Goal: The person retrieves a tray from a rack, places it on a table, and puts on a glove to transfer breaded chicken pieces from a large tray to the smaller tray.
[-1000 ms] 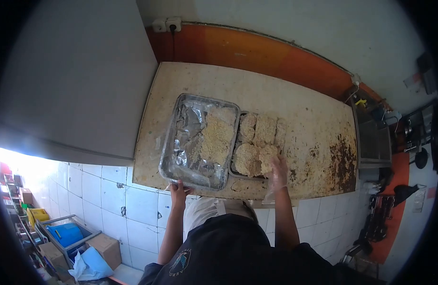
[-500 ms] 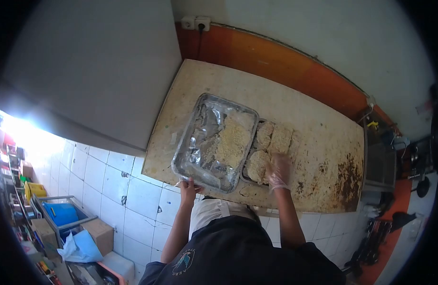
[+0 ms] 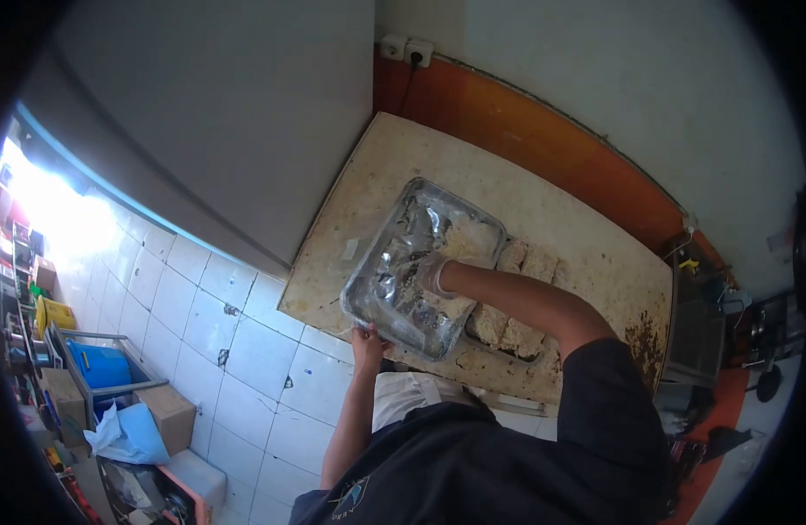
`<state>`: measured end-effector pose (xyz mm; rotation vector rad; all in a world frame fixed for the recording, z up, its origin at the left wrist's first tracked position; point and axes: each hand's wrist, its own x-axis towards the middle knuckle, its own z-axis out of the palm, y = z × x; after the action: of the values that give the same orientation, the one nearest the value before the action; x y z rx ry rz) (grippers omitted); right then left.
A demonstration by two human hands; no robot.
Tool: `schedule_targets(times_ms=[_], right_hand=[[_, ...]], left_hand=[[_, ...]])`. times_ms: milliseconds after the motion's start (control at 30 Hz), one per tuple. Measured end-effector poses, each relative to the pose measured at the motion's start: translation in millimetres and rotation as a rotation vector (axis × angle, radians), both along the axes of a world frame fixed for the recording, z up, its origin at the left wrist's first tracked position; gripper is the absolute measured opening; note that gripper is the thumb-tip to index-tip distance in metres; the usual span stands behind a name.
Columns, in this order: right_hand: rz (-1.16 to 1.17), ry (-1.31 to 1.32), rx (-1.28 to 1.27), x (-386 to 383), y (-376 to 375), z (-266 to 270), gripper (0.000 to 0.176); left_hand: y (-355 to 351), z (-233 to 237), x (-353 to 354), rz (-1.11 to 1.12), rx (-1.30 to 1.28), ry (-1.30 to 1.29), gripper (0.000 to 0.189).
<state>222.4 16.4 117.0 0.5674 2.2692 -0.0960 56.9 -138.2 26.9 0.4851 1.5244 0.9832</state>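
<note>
A metal tray (image 3: pixel 359 276) lined with clear plastic lies on the worn table, with pale crumbs (image 3: pixel 468 241) heaped toward its right side. My left hand (image 3: pixel 368 344) is closed on the tray's near left rim. Inside the tray is my right hand (image 3: pixel 429 275), in a clear plastic glove, reaching down to the plastic and the loose crumbs; its fingers are too blurred to make out. Just right of this tray, partly under my right forearm, a second tray (image 3: pixel 530 357) holds several crumb-coated pieces (image 3: pixel 486 324).
The wooden table (image 3: pixel 385 144) has dark worn patches at its right end. A large grey panel (image 3: pixel 210 114) rises at the left. Power sockets (image 3: pixel 405 50) sit on the wall behind. Down on the tiled floor stand a cardboard box (image 3: pixel 168 416) and a blue container (image 3: pixel 101 363).
My right hand has moved left, from the coated pieces in the second tray into the crumb tray. My left hand stays on the rim. The head view has shifted.
</note>
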Motion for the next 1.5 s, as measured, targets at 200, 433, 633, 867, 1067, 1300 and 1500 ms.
schedule_targets(times_ms=[200,433,633,867,1067,1300,1500], right_hand=[[0.111,0.098,-0.043,18,13,-48,0.027],[-0.21,0.165,-0.456,23,16,12,0.057],[-0.732,0.72,-0.469,49,3,-33,0.068],[-1.824,1.63,-0.75,65,-52,-1,0.058],[-1.963,1.879,-0.619,137,-96,5,0.054],[-2.224,1.766,-0.287,242,-185,51,0.056],[-1.991,1.222,-0.356,294,-222,-17,0.065]], left_hand=[[2,-21,-2,-0.047,-0.043,0.015,0.023],[3,-13,-3,-0.039,-0.039,-0.042,0.024],[0,-9,-9,-0.072,-0.021,-0.055,0.023],[-3,-13,-9,-0.105,0.021,-0.061,0.025],[-5,-16,-11,-0.13,0.014,-0.079,0.027],[-5,2,-5,-0.07,0.022,-0.08,0.025],[-4,-5,-8,-0.099,0.01,-0.088,0.024]])
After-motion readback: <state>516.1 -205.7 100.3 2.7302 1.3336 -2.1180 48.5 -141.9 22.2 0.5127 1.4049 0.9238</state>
